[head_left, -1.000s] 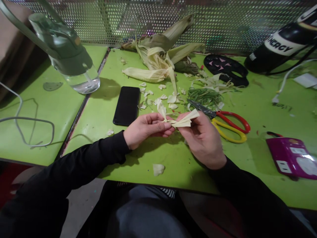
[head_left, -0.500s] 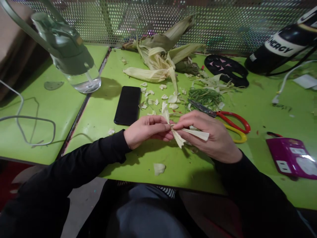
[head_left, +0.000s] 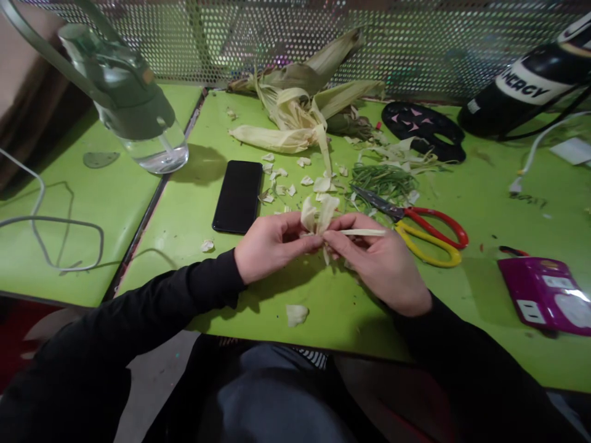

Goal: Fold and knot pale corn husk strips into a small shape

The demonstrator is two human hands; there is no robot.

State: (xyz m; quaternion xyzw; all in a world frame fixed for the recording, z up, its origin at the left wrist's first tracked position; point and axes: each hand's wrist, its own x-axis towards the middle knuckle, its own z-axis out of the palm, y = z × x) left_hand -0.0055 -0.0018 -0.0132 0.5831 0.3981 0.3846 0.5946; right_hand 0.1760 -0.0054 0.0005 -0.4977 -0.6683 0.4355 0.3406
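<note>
My left hand (head_left: 270,245) and my right hand (head_left: 381,261) meet over the green table (head_left: 194,203), both pinching a small pale corn-husk piece (head_left: 318,215). Two husk lobes stand up between my thumbs, and a thin strip sticks out to the right over my right fingers. Behind my right hand lie scissors with red and yellow handles (head_left: 418,224). A black phone (head_left: 238,195) lies just left of my left hand. Cut husk scraps (head_left: 305,180) are scattered beyond my hands.
A heap of corn husks (head_left: 300,104) and green strips (head_left: 383,178) sit at the back. A water bottle (head_left: 133,111) stands left, a black stencil (head_left: 422,126) and black device (head_left: 521,86) right, a purple power strip (head_left: 545,295) near right. A scrap (head_left: 295,315) lies by the front edge.
My hands have turned and folded the husk piece: its wide flaps, which pointed right and down, now stand upward between my thumbs, and my right hand has rolled palm-down over it.
</note>
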